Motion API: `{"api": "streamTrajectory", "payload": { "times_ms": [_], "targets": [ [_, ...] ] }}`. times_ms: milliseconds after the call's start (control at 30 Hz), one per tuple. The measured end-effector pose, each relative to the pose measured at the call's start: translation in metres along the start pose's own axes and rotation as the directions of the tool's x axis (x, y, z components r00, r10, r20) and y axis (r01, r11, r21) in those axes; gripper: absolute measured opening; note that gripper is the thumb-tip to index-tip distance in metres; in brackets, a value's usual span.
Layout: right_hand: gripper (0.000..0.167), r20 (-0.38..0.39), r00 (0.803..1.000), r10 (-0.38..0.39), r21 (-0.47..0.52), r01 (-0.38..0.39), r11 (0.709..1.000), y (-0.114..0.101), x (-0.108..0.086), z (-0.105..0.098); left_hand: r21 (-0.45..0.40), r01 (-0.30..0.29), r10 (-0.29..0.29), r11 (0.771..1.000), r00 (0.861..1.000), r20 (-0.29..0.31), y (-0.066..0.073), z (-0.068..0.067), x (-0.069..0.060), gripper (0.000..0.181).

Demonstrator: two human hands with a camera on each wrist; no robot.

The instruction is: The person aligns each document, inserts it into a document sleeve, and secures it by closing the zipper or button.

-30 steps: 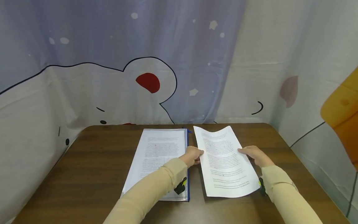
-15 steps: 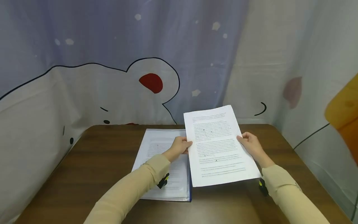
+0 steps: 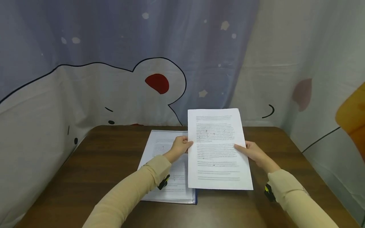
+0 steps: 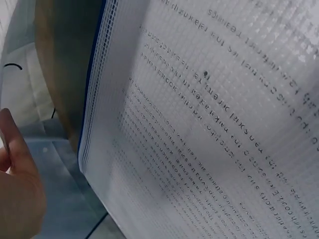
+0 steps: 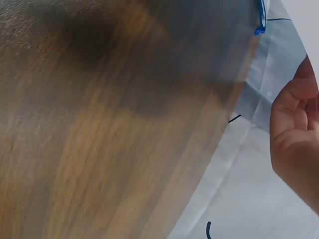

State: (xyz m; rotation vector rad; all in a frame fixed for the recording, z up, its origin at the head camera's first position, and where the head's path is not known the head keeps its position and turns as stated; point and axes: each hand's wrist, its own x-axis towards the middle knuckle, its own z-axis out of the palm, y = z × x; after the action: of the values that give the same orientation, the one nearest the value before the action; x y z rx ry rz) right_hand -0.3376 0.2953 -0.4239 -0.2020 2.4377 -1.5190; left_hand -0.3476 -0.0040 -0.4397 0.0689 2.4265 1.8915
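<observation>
A printed sheet of paper (image 3: 218,152), possibly more than one layered, is held up above the table, facing the head camera. My left hand (image 3: 180,148) pinches its left edge, thumb in front. On the right edge, my right hand (image 3: 256,154) grips it with the thumb on the printed side and the fingers behind. Below and left lies a clear mesh-textured zip pouch (image 3: 174,188) with a blue edge and a printed page inside. The paper covers part of the pouch's right side. The left wrist view shows the pouch (image 4: 199,129) up close under my left hand (image 4: 22,191).
The brown wooden table (image 3: 114,152) extends on both sides of the pouch. A blue zip pull (image 5: 260,31) shows near the far edge in the right wrist view. A patterned curtain (image 3: 122,95) hangs behind the table and along its sides.
Both hands have raised the paper off its low, bowed position and brought it left, partly over the pouch. It has turned from slanted to nearly straight. The pouch stays put.
</observation>
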Motion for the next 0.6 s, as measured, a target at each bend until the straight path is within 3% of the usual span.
{"api": "streamTrajectory", "payload": {
  "times_ms": [100,133,200,233,267,333,400,433,567,600],
  "targets": [
    [0.049,-0.073,0.997,-0.024,-0.035,0.021,0.999,0.001,0.0,0.0,-0.037,0.045,-0.045,0.998,0.999,-0.023,-0.001,0.003,0.001,0.025],
    [0.047,-0.113,0.993,-0.036,-0.041,0.032,0.999,0.001,-0.001,-0.002,-0.013,0.052,-0.052,0.999,0.998,-0.026,-0.003,0.005,0.001,0.026],
    [0.044,-0.201,0.978,-0.06,-0.07,0.047,0.996,0.001,-0.001,-0.005,0.112,0.059,-0.057,0.992,0.998,-0.029,-0.005,0.009,0.0,0.025],
    [0.043,-0.238,0.969,-0.071,-0.081,0.053,0.995,0.002,-0.002,-0.008,0.213,0.055,-0.054,0.976,0.998,-0.012,-0.006,0.011,0.0,0.026],
    [0.043,-0.267,0.961,-0.075,-0.092,0.052,0.994,0.003,-0.003,-0.011,0.328,0.036,-0.043,0.944,0.999,0.015,-0.008,0.014,-0.002,0.024],
    [0.044,-0.301,0.952,-0.059,-0.101,0.029,0.994,0.006,-0.005,-0.017,0.551,-0.02,-0.02,0.835,0.998,0.065,-0.011,0.02,-0.004,0.024],
    [0.046,-0.312,0.95,-0.028,-0.105,-0.006,0.994,0.009,-0.008,-0.022,0.695,-0.064,-0.016,0.716,0.994,0.107,-0.015,0.028,-0.006,0.029],
    [0.047,-0.309,0.951,-0.012,-0.107,-0.022,0.994,0.011,-0.009,-0.024,0.733,-0.075,-0.024,0.677,0.992,0.123,-0.016,0.032,-0.007,0.033],
    [0.051,-0.275,0.961,0.043,-0.109,-0.075,0.991,0.014,-0.013,-0.03,0.816,-0.091,-0.048,0.571,0.989,0.143,-0.024,0.043,-0.007,0.046],
    [0.052,-0.264,0.963,0.052,-0.108,-0.083,0.991,0.014,-0.014,-0.03,0.828,-0.091,-0.053,0.554,0.988,0.145,-0.025,0.044,-0.007,0.046]
  ]
}}
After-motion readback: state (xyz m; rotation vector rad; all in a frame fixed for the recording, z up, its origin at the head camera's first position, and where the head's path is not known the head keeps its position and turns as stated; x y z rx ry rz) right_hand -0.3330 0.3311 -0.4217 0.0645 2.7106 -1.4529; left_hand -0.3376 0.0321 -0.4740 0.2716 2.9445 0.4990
